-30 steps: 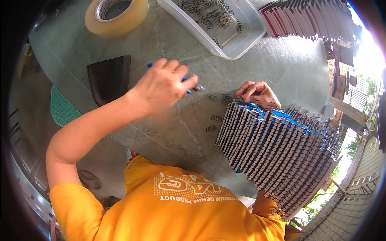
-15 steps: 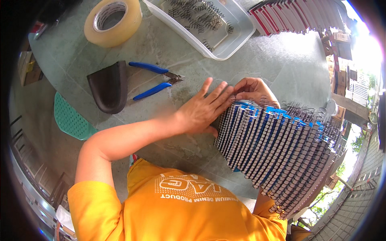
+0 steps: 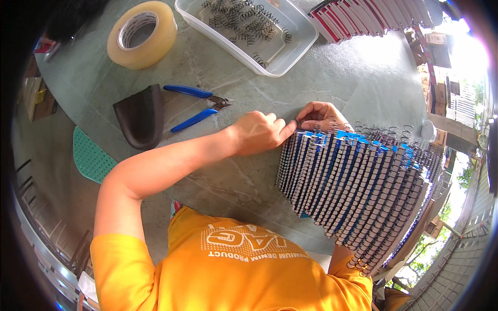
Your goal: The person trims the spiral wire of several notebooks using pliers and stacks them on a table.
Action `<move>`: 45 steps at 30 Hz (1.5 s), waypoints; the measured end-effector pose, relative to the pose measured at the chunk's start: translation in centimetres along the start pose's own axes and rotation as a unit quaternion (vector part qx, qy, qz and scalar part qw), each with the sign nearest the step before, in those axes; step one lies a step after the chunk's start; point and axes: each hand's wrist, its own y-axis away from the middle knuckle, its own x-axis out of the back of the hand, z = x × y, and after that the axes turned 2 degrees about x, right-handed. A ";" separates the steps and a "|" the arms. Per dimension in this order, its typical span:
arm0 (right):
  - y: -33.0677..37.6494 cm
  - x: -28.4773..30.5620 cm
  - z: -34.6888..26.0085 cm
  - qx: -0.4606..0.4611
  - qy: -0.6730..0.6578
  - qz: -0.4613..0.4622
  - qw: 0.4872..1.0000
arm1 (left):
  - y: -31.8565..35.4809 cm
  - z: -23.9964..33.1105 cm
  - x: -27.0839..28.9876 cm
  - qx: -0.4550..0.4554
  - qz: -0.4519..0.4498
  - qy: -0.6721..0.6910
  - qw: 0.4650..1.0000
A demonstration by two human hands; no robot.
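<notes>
A row of spiral-bound notebooks [image 3: 342,181] stands packed together at the right, their black coils facing me and loose coil ends sticking up along the far side. My left hand [image 3: 261,133] is closed, its fingertips pinching at the end of a black coil at the row's far left corner. Just right of it, my right hand [image 3: 322,115] reaches around from behind the row. Its thumb and forefinger are pinched at the same corner, touching the coil's end. Fingers hide most of that small end. My right forearm is largely hidden behind the notebooks.
Blue-handled cutters [image 3: 193,108] lie with jaws apart beside a dark brown rounded piece [image 3: 140,118]. Beyond are a tape roll [image 3: 161,49], a clear plastic tub [image 3: 290,66] holding black coil pieces, and another notebook stack [image 3: 371,20]. A green perforated seat [image 3: 92,158] stands by the table's left edge.
My left hand has gone from spread fingers laid against the coils to a closed pinch at the corner. My right hand stays pinched there. The whole view has shifted slightly.
</notes>
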 end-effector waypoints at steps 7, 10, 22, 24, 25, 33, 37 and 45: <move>0.8 -0.6 -1.1 -0.011 -0.011 -0.026 1.000 | -1.1 0.3 0.7 0.142 -0.078 0.287 0.944; 0.4 -0.5 -1.1 -0.016 -0.015 -0.037 0.999 | -1.8 0.1 1.3 0.256 -0.124 0.426 0.859; 1.0 -0.4 -1.6 -0.005 0.005 -0.051 0.999 | -2.6 -2.4 4.1 0.365 -0.276 0.718 0.525; 1.6 0.2 -1.3 0.005 -0.005 -0.021 1.000 | -3.8 -0.9 3.4 0.361 -0.095 0.529 0.762; 2.3 0.9 -0.9 0.013 -0.002 0.013 1.000 | -4.7 -0.2 2.2 0.285 0.012 0.372 0.883; 1.7 1.5 3.4 0.161 0.393 0.397 0.814 | -3.6 0.3 -1.1 0.116 0.003 -0.109 0.987; 4.0 4.6 9.8 0.212 0.623 0.374 0.654 | -2.2 0.6 2.3 0.085 -0.084 -0.079 0.990; 5.4 3.8 12.8 0.105 0.613 0.353 0.699 | -6.1 -9.8 10.1 0.169 0.199 -0.170 0.950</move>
